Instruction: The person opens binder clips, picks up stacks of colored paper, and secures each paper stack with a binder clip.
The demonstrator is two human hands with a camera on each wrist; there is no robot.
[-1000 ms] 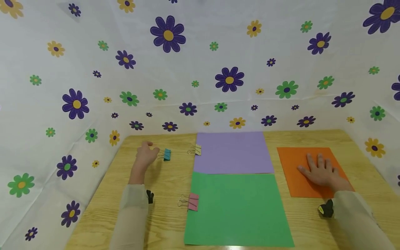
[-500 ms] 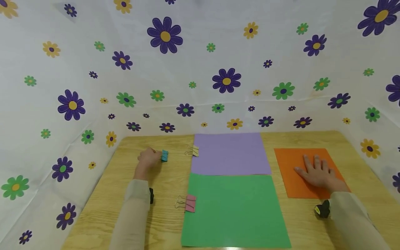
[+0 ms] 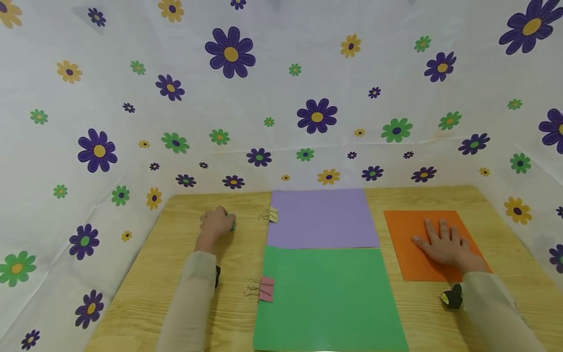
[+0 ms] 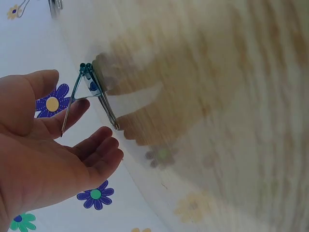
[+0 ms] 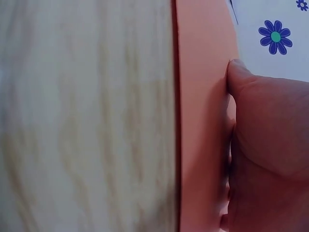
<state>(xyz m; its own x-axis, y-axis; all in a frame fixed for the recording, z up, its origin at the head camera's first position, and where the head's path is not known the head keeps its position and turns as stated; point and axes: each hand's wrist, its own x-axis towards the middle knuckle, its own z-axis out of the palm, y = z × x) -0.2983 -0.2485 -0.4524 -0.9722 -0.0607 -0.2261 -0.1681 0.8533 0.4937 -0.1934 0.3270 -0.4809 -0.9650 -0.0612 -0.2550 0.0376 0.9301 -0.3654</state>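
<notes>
Over toward the table's (image 3: 237,320) far left corner, here's the teal binder clip (image 4: 88,73), the left hand (image 3: 217,224) curved around it, thumb and index apart; whether skin meets wire, I can't tell. Out by the right edge, the right hand (image 3: 444,248) lies spread, palm down, on the orange sheet (image 3: 403,234). Best bet here: thumb and index squarely on opposite wire handles, even pressure, then a straight lift. Labels, brands, lettering? None that I can read.
</notes>
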